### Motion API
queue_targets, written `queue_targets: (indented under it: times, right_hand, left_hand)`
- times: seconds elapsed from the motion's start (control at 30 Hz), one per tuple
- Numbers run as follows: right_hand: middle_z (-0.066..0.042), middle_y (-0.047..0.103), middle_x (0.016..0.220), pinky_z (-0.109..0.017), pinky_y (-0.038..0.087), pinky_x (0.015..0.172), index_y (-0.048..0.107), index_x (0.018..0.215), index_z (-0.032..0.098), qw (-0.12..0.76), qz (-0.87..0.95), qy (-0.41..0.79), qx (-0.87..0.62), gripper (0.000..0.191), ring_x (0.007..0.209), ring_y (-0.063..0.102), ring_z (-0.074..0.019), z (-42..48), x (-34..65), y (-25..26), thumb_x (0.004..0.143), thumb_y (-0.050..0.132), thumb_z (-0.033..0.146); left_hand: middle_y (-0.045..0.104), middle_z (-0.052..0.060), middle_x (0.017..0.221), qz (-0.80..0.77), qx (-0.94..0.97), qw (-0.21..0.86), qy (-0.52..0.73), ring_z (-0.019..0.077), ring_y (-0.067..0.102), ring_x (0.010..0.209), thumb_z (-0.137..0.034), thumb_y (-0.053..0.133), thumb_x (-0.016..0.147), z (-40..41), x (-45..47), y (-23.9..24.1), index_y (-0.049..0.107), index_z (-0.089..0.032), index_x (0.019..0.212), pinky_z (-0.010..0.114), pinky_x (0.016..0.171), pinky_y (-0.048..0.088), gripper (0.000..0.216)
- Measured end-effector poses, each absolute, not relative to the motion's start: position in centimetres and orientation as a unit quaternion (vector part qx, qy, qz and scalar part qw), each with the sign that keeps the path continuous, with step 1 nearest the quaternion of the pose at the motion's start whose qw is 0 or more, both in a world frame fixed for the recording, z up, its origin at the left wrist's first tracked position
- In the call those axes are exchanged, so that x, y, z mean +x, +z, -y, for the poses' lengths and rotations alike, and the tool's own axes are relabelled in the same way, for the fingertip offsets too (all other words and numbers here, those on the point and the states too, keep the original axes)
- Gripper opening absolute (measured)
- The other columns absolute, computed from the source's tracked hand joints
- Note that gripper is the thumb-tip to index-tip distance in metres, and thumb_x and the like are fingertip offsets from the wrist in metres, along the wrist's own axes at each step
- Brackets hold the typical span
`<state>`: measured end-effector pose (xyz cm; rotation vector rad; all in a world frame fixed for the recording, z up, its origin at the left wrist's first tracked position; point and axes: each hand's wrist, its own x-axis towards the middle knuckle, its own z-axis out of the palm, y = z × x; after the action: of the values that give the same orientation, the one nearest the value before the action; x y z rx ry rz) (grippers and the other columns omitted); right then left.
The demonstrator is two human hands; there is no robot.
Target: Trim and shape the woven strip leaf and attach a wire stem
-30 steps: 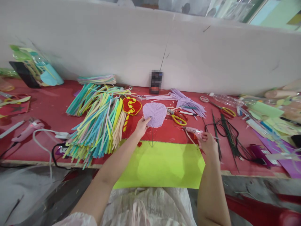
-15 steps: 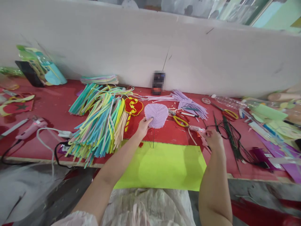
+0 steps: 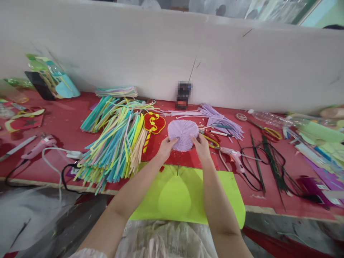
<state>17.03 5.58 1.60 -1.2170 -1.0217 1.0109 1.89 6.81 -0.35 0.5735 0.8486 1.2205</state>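
Between both hands is a lilac fan-shaped piece (image 3: 183, 133) made of pipe cleaners laid side by side, with a thin dark stem pointing down toward me. My left hand (image 3: 167, 146) pinches its lower left edge, thumb on top. At the lower right edge, my right hand (image 3: 201, 143) grips it too. Below lies a yellow-green sheet (image 3: 174, 200), on which the piece casts a shadow. Just right of my right hand, a pink glue gun (image 3: 233, 156) rests on the red table (image 3: 268, 179). Yellow-handled scissors (image 3: 211, 141) lie partly behind that hand.
A large heap of coloured pipe cleaners (image 3: 115, 143) is at left, beside a red fan with yellow trim (image 3: 154, 123). Lilac pipe cleaners (image 3: 223, 122) lie behind. A second glue gun (image 3: 40, 145) is far left; dark wire stems (image 3: 274, 165) and more scissors (image 3: 271, 133) are right.
My right hand has left the pink glue gun, which now lies on the table, and has moved left to take the lilac piece's right edge. My left hand keeps its hold.
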Motion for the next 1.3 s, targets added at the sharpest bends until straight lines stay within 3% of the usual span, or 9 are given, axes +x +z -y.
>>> queue_targets:
  times: [0.17, 0.5, 0.83, 1.07, 1.3]
  right_hand:
    - [0.0, 0.066, 0.076, -0.026, 0.048, 0.052, 0.063, 0.09, 0.021, 0.577, 0.42, 0.492, -0.498, 0.035, 0.065, 0.058, -0.0155, -4.9, 17.2, 1.1, 0.065, 0.071, 0.045]
    - [0.002, 0.064, 0.075, -0.021, 0.045, 0.048, 0.064, 0.083, 0.021, 0.598, 0.365, 0.526, -0.483, 0.03, 0.058, 0.054, -0.0107, -4.6, 16.6, 1.2, 0.063, 0.073, 0.042]
    - [0.0, 0.067, 0.08, -0.025, 0.049, 0.056, 0.066, 0.091, 0.022, 0.605, 0.373, 0.523, -0.47, 0.033, 0.071, 0.06, -0.0157, -4.1, 16.6, 1.3, 0.066, 0.071, 0.042]
    - [-0.001, 0.068, 0.083, -0.026, 0.048, 0.056, 0.067, 0.09, 0.021, 0.568, 0.39, 0.55, -0.471, 0.032, 0.067, 0.059, -0.0148, -3.9, 16.4, 1.1, 0.066, 0.071, 0.042]
    - [0.0, 0.066, 0.08, -0.024, 0.049, 0.055, 0.065, 0.088, 0.021, 0.629, 0.37, 0.476, -0.49, 0.031, 0.068, 0.058, -0.0145, -4.1, 16.4, 1.4, 0.067, 0.068, 0.045]
  left_hand:
    - [0.071, 0.007, 0.082, -0.372, 0.247, 0.69, 0.57, 0.0201, 0.066, 0.08, -0.027, 0.081, 0.052, -6.9, 1.5, 0.3, 0.067, -0.012, 0.084, 0.037, 0.084, 0.047, 0.038]
    - [0.071, 0.005, 0.08, -0.362, 0.284, 0.673, 0.579, 0.0204, 0.065, 0.083, -0.029, 0.081, 0.051, -6.7, 1.2, 0.7, 0.067, -0.014, 0.082, 0.037, 0.085, 0.046, 0.038]
    - [0.071, 0.009, 0.089, -0.383, 0.276, 0.702, 0.532, 0.0229, 0.065, 0.089, -0.023, 0.079, 0.053, -6.7, 0.8, 1.3, 0.067, -0.013, 0.087, 0.039, 0.089, 0.047, 0.037]
    - [0.071, 0.008, 0.091, -0.405, 0.28, 0.668, 0.558, 0.0234, 0.065, 0.09, -0.022, 0.08, 0.052, -7.0, 0.2, 1.3, 0.067, -0.015, 0.088, 0.039, 0.088, 0.048, 0.039]
    - [0.072, 0.007, 0.086, -0.375, 0.279, 0.719, 0.515, 0.0214, 0.066, 0.087, -0.036, 0.077, 0.059, -6.6, 0.6, 1.3, 0.067, -0.015, 0.084, 0.036, 0.085, 0.049, 0.034]
